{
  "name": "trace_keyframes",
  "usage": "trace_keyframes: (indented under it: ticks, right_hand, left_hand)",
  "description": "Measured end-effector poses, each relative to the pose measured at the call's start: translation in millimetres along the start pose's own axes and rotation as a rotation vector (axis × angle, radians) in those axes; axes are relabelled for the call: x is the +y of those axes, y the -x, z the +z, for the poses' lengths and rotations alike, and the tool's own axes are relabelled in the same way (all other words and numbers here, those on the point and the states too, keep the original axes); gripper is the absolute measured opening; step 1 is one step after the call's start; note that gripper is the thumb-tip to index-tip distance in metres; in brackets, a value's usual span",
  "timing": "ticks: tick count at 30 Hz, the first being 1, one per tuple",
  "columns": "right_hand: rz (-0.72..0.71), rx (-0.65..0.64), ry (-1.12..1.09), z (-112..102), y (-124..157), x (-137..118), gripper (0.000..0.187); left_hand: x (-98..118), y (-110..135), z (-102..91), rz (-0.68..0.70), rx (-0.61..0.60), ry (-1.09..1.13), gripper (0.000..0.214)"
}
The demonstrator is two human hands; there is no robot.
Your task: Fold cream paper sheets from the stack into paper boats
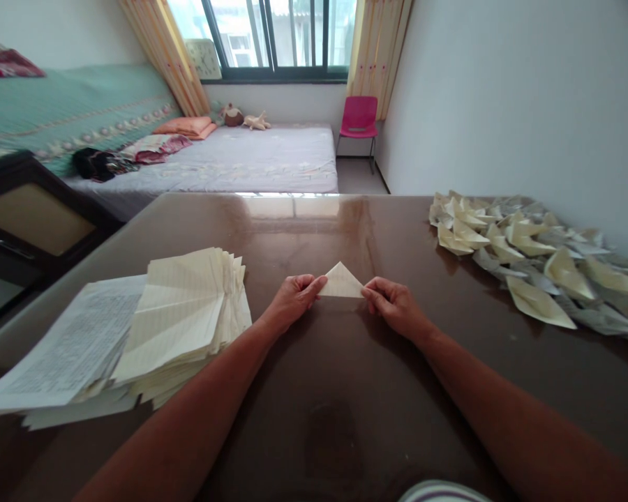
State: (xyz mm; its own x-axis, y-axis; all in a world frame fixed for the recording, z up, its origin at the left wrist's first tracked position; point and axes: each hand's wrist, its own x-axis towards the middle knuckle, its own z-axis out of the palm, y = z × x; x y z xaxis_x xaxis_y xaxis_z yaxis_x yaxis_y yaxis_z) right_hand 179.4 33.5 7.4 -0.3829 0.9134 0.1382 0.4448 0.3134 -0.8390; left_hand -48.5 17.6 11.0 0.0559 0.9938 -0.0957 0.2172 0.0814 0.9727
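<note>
A small cream sheet folded into a triangle (pixel 341 282) sits between my two hands above the glossy brown table (pixel 319 230). My left hand (pixel 292 301) pinches its left corner with the fingers curled. My right hand (pixel 392 304) pinches the right corner the same way. Both forearms reach in from the bottom edge. To the left lies a fanned stack of flat cream and printed sheets (pixel 136 331). On the right sits a heap of folded paper boats (pixel 534 261).
Beyond the table's far edge stands a bed (pixel 241 157) with pillows and clothes. A pink chair (pixel 359 120) stands by the window. A white wall runs along the right. A dark cabinet (pixel 26 213) stands at the left.
</note>
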Motion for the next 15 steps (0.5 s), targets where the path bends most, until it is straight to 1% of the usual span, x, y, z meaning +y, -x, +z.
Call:
trace_keyframes:
  ticks: [2,4,6,8,10,11,13,14,15]
  right_hand:
    - [0.014,-0.012,-0.01,0.1,-0.1,-0.1,0.031]
    - [0.014,-0.023,-0.009,1.1,0.0,0.0,0.031]
    - [-0.005,-0.005,0.024,2.8,0.2,1.0,0.033]
    - [-0.019,0.048,0.098,5.0,0.2,2.6,0.036]
    - [-0.035,0.15,0.187,7.0,0.1,3.4,0.035]
    - [-0.061,0.21,0.232,7.8,0.1,3.1,0.032]
    - [-0.168,0.294,0.315,9.2,1.0,0.6,0.031]
    - [-0.24,0.297,0.352,9.8,1.9,-1.3,0.034]
    - [-0.307,0.272,0.384,10.5,3.1,-3.4,0.038]
  left_hand:
    - [-1.5,-0.6,-0.3,0.013,-0.011,0.01,0.054]
    - [-3.1,-1.0,-0.6,0.038,0.003,0.024,0.053]
    - [-3.8,-1.0,-0.9,0.053,0.029,0.042,0.052]
    - [-3.3,-0.5,-1.0,0.063,0.06,0.036,0.051]
    - [-2.1,0.5,-0.7,0.08,0.084,-0.006,0.052]
    - [-1.4,1.2,-0.2,0.09,0.085,-0.036,0.052]
    - [-0.1,2.9,1.6,0.107,0.068,-0.097,0.052]
    - [0.5,4.0,3.0,0.113,0.055,-0.123,0.052]
    - [1.0,5.0,4.6,0.118,0.044,-0.148,0.052]
